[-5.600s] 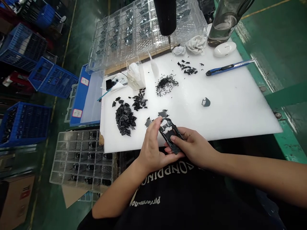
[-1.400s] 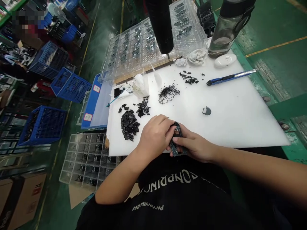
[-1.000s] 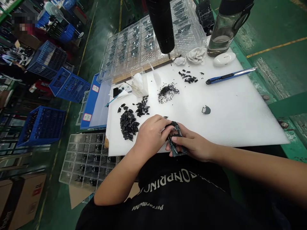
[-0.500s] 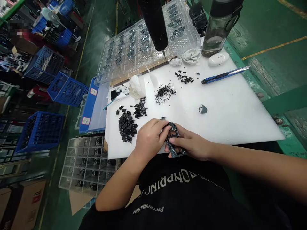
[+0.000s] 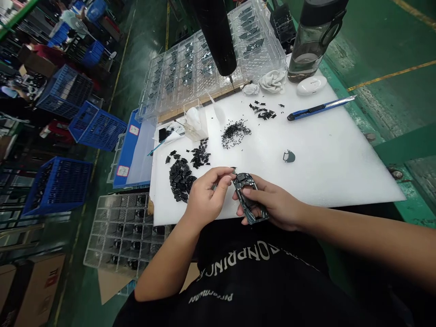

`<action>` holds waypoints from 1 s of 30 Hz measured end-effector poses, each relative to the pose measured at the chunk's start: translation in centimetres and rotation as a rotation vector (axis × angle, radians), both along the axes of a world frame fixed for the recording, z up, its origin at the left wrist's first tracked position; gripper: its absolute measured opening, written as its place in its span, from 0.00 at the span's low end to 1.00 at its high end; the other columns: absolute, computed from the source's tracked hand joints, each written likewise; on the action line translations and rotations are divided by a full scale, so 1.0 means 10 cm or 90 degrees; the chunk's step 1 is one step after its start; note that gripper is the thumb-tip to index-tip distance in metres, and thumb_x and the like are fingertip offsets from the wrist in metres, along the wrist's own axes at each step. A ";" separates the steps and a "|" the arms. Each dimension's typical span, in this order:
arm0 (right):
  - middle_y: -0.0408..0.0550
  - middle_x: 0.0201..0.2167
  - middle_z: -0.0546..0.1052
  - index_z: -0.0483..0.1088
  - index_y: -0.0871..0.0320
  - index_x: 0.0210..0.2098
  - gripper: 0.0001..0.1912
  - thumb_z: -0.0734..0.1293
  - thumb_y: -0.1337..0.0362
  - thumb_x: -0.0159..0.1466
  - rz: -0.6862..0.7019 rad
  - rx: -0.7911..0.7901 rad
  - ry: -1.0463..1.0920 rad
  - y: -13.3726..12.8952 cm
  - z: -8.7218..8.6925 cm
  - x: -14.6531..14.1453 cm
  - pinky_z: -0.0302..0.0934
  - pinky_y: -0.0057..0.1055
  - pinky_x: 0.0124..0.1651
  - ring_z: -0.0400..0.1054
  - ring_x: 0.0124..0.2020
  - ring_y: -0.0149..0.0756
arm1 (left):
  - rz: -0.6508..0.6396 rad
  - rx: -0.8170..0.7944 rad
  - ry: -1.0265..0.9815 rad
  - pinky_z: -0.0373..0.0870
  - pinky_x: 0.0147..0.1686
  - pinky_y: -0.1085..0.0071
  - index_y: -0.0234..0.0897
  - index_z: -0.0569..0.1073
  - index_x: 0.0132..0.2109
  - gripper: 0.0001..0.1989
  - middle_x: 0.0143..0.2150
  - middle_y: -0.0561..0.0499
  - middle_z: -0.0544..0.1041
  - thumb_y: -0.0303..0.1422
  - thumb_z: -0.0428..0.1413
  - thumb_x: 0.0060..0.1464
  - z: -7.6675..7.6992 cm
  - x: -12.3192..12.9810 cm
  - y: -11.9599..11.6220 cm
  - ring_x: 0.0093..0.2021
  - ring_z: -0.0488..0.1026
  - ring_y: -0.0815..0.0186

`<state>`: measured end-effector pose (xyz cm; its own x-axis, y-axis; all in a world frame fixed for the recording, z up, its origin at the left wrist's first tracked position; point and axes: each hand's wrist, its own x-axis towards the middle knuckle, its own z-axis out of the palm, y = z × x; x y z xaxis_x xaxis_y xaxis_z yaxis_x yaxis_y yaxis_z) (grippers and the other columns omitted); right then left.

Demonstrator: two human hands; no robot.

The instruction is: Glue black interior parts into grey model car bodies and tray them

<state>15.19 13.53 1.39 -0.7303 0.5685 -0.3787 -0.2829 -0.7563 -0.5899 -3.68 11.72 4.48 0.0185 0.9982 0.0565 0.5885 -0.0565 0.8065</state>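
Note:
Near the front edge of the white board, my right hand (image 5: 277,202) grips a dark grey model car body shell (image 5: 243,180), fingers beneath it and thumb along its side. The shell is tilted, with openings showing through its frame. At its far end, my left hand (image 5: 209,195) is closed in a pinch, thumb and forefinger beside the shell. A small dark part (image 5: 234,169) shows at those fingertips; its kind is too small to tell. A dark grey curved piece with a cut-out (image 5: 289,156) lies on the board, away from both hands.
Heaps of black flat pieces (image 5: 180,178) and tiny black pins (image 5: 235,134) lie on the white board (image 5: 340,168). Above hangs a black electric screwdriver (image 5: 218,45). A compartment tray (image 5: 184,97), a water bottle (image 5: 308,43) and a blue utility knife (image 5: 320,108) stand around the far side.
My left hand has drawn back slightly to the left from over the shell's end. More of the shell now shows, turned a little in my right hand.

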 end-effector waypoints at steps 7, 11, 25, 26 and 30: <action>0.52 0.34 0.78 0.71 0.56 0.45 0.13 0.65 0.53 0.69 -0.006 -0.042 -0.132 0.04 0.11 0.04 0.74 0.33 0.37 0.76 0.34 0.40 | -0.041 0.003 -0.060 0.76 0.48 0.67 0.40 0.76 0.49 0.10 0.45 0.49 0.82 0.34 0.54 0.64 0.03 0.03 -0.12 0.44 0.78 0.65; 0.50 0.32 0.78 0.70 0.53 0.49 0.13 0.66 0.54 0.68 -0.025 -0.024 -0.138 0.06 0.15 0.06 0.73 0.34 0.35 0.75 0.33 0.39 | -0.023 0.006 -0.069 0.75 0.47 0.67 0.40 0.76 0.49 0.10 0.46 0.48 0.81 0.34 0.56 0.62 0.04 -0.07 -0.12 0.45 0.78 0.65; 0.47 0.36 0.78 0.68 0.53 0.43 0.09 0.65 0.56 0.68 -0.081 -0.010 -0.096 0.04 0.07 0.06 0.72 0.35 0.37 0.73 0.31 0.35 | 0.124 0.025 0.158 0.66 0.31 0.72 0.39 0.72 0.46 0.11 0.40 0.50 0.77 0.37 0.58 0.57 0.02 -0.11 0.41 0.32 0.71 0.69; 0.47 0.36 0.77 0.68 0.53 0.43 0.09 0.66 0.55 0.68 -0.081 -0.008 -0.085 0.04 0.06 0.06 0.72 0.35 0.38 0.73 0.31 0.35 | 0.117 0.022 0.148 0.67 0.32 0.72 0.39 0.71 0.46 0.11 0.42 0.49 0.77 0.37 0.57 0.57 0.01 -0.10 0.45 0.33 0.71 0.69; 0.47 0.35 0.77 0.68 0.54 0.44 0.10 0.67 0.56 0.67 -0.082 -0.014 -0.066 0.04 0.05 0.06 0.71 0.34 0.37 0.72 0.30 0.34 | 0.147 0.008 0.100 0.69 0.33 0.68 0.39 0.66 0.54 0.20 0.54 0.43 0.74 0.41 0.57 0.58 -0.07 -0.07 0.82 0.30 0.71 0.70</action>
